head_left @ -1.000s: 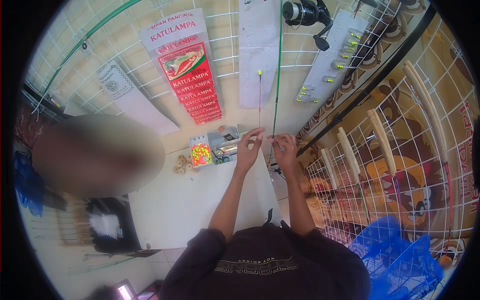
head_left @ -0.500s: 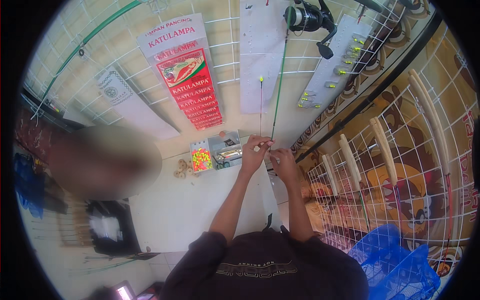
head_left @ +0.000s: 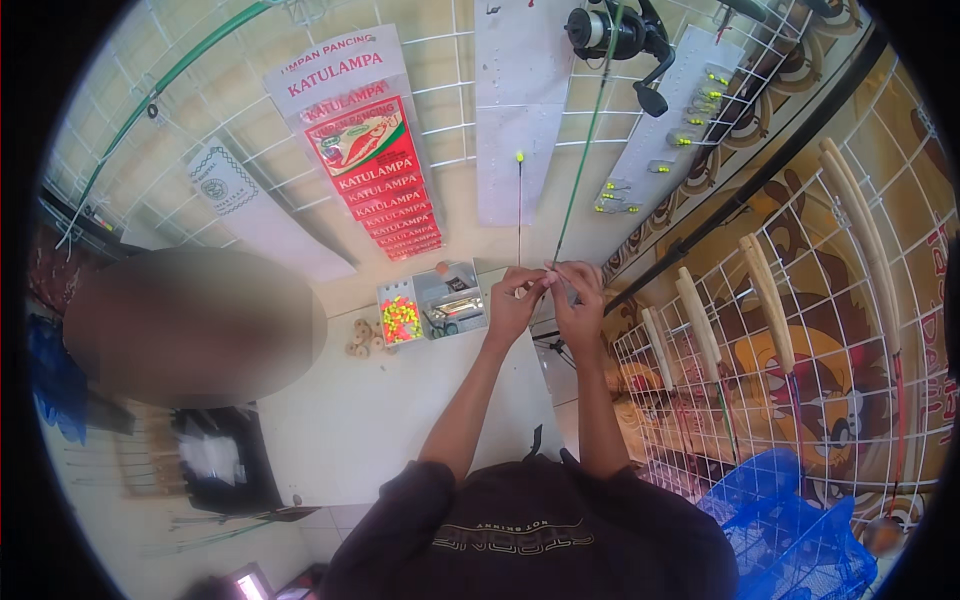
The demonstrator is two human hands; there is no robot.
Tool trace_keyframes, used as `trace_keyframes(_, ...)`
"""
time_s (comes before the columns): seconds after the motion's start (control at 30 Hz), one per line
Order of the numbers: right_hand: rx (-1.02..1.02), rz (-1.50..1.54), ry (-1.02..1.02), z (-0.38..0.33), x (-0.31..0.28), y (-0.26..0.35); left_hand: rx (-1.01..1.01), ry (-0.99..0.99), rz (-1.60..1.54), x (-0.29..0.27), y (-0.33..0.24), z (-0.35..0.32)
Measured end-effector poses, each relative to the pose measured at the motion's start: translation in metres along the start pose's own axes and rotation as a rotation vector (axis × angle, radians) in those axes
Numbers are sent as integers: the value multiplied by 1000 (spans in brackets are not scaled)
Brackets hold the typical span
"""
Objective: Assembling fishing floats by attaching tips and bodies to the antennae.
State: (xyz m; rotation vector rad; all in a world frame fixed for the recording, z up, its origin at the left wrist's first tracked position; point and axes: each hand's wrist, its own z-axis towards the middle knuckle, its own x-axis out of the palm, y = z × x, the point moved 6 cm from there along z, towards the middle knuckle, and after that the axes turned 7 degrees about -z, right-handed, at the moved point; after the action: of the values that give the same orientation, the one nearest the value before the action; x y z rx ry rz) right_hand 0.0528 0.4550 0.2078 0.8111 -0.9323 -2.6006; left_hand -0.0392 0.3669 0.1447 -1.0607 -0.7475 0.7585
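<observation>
A thin green fishing rod rises from my fingertips toward the top of the view, leaning right. My left hand pinches at its lower end, thumb and fingers pressed together. My right hand meets it there, its fingertips also closed on the rod's end. Any line or small part between the fingertips is too small to make out. Just left of the rod stands a thin float with a yellow tip and dark-red stem. Behind the rod's upper part a black spinning reel hangs by the wire grid.
A grey compartment box with orange and yellow beads sits on the white table, beside several tan round pieces. Red packets hang ahead. Wooden-handled rods and blue netting line the right. A blurred person is at left.
My right hand has moved up to meet the left hand's fingertips. The rod's upper part has swung to the right, and its lower end has shifted slightly right and up.
</observation>
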Motion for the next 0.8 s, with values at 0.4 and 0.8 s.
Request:
trace_keyframes(0.4, -19, -59, 1, -1, -4, 5, -82, 28, 47, 0, 4, -7)
trace_keyframes(0.8, 31, -202, 84, -38, 24, -42, -66, 72, 56, -8, -11, 8)
